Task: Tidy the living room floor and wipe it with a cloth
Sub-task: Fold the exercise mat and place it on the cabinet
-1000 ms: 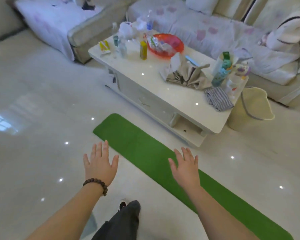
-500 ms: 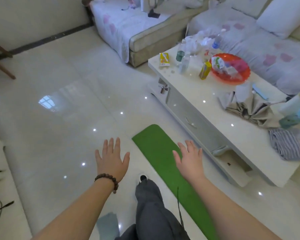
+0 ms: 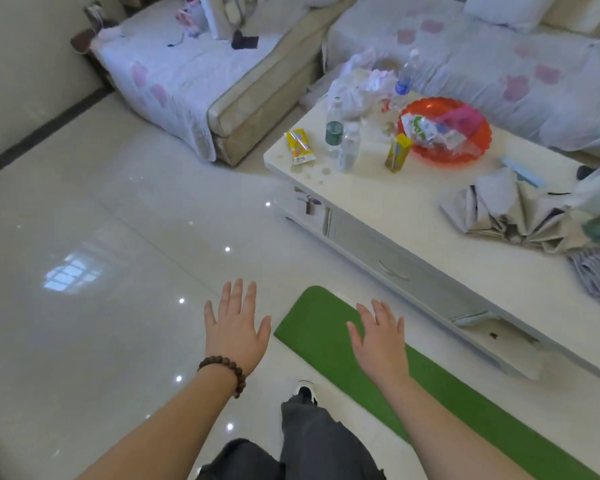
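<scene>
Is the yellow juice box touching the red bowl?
Cannot tell. In the head view the yellow juice box overlaps the red bowl's rim, with no gap or contact plainly visible.

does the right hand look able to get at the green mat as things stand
Probably yes: the right hand is open, holds nothing and hovers over the green mat on the floor, with nothing between them.
</scene>
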A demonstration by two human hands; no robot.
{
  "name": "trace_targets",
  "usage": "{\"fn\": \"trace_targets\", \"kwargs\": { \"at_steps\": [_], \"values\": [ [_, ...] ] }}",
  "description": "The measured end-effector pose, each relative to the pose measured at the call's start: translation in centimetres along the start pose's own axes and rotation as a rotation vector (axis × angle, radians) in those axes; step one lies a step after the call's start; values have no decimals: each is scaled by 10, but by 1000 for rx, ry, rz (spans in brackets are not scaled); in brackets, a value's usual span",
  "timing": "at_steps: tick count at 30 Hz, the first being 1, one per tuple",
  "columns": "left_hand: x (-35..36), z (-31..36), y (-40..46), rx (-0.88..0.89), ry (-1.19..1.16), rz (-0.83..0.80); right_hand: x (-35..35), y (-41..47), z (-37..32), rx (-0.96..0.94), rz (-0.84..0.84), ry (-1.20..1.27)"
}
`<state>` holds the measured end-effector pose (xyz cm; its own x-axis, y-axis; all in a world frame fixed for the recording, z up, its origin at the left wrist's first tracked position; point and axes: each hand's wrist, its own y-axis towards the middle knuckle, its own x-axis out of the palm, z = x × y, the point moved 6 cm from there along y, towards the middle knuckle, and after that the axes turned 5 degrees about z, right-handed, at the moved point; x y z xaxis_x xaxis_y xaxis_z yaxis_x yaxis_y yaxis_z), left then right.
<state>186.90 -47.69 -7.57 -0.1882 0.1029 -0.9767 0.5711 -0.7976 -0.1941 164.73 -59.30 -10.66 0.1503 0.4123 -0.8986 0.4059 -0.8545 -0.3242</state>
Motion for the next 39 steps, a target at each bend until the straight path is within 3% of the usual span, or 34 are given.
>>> {"fn": "trace_targets", "kwargs": {
  "at_steps": [9, 18, 28, 39],
  "values": [
    [-27, 19, 133, 344, 44, -56, -6, 39, -16, 322, 105, 106],
    [-30, 13, 250, 873, 162, -153, 18, 31, -98, 853, 311, 200],
    [-37, 35, 243, 1370, 244, -266, 54, -30, -202, 1336, 458, 327],
    [14, 101, 205, 1679, 416, -284, 104, -32, -198, 1554, 584, 475]
  ]
}}
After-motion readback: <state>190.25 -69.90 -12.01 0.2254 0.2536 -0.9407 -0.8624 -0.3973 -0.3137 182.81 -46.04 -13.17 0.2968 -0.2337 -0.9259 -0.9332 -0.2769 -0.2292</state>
